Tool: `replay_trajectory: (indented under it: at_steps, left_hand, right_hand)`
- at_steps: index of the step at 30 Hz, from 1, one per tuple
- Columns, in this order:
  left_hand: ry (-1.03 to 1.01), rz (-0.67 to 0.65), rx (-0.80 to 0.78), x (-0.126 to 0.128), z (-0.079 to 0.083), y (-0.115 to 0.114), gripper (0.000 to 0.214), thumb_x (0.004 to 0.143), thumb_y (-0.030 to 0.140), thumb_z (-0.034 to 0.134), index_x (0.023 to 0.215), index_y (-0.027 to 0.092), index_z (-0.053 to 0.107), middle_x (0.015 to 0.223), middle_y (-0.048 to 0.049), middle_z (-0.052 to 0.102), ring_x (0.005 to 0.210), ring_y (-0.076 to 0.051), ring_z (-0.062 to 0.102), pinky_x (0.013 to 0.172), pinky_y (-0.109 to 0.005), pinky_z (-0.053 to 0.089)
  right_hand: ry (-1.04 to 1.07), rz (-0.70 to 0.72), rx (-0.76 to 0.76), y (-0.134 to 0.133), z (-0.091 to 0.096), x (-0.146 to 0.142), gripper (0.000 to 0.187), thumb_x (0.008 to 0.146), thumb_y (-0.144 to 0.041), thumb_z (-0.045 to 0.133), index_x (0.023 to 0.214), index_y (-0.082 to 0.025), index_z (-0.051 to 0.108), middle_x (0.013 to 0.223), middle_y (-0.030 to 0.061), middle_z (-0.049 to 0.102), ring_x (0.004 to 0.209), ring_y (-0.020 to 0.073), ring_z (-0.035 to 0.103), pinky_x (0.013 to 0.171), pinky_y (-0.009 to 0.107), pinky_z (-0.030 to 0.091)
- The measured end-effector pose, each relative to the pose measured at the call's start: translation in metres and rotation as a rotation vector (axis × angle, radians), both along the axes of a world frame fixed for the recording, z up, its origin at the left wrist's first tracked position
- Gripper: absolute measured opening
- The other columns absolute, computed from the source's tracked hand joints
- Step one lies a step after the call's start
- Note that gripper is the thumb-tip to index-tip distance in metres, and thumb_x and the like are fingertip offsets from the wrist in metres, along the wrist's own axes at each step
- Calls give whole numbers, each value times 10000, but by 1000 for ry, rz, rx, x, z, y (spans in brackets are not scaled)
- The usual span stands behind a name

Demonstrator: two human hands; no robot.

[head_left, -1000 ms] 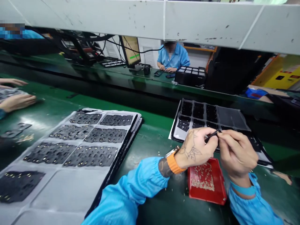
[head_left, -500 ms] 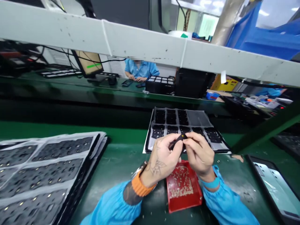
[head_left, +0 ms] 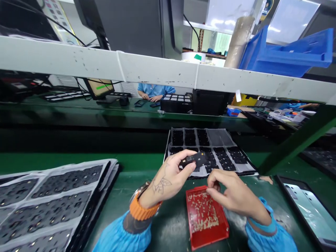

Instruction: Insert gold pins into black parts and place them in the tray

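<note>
My left hand (head_left: 170,171) pinches a thin black plastic plate (head_left: 198,160) with small gold spots between thumb and fingers, tilted above the bench. Over the right rim of a red tray (head_left: 208,242), my right hand (head_left: 233,192) is curled, thumb and forefinger tips close together; whether a tiny piece is between them is hidden. Many small pale pieces (head_left: 204,222) lie scattered in the tray. Behind my left hand stands a divided tray of black plates (head_left: 224,159), with one compartment at its back right showing no plates.
Stacked trays of dark plates (head_left: 60,199) fill the left side. A black-framed panel (head_left: 309,210) lies at the right, near a green post (head_left: 296,143). A white shelf beam (head_left: 157,71) crosses above. Across the bench sits a person in a blue sleeve (head_left: 157,90).
My right hand has left the black plate and moved down and right to the red tray. My left hand keeps the plate, shifted slightly left. The camera view has tilted up.
</note>
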State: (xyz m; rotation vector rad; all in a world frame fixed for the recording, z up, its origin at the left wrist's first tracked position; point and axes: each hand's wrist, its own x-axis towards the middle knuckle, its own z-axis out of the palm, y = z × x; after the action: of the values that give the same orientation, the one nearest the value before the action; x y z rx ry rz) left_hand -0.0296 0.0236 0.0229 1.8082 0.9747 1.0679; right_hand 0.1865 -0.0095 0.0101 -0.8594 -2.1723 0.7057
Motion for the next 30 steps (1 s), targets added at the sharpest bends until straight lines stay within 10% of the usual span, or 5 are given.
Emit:
replay_trajectory:
  at_steps: [11, 30]
  left_hand:
    - [-150, 27, -84, 12, -7, -2, 239, 868, 294, 627, 1067, 163, 608, 931, -53, 679, 812, -165, 628, 690, -248, 519]
    - [-184, -24, -137, 20, -11, -4, 165, 909, 307, 569, 940, 145, 565, 618, 34, 545, 538, -82, 488, 484, -181, 369]
  right_hand:
    - [-113, 59, 67, 2, 8, 6, 370, 1082, -289, 454, 749, -180, 574, 661, -1, 545, 562, 168, 508, 532, 268, 344]
    - [-20, 151, 253, -5, 17, 8, 326, 1180, -277, 373, 1048, -182, 655, 880, 31, 683, 703, 189, 635, 646, 291, 475]
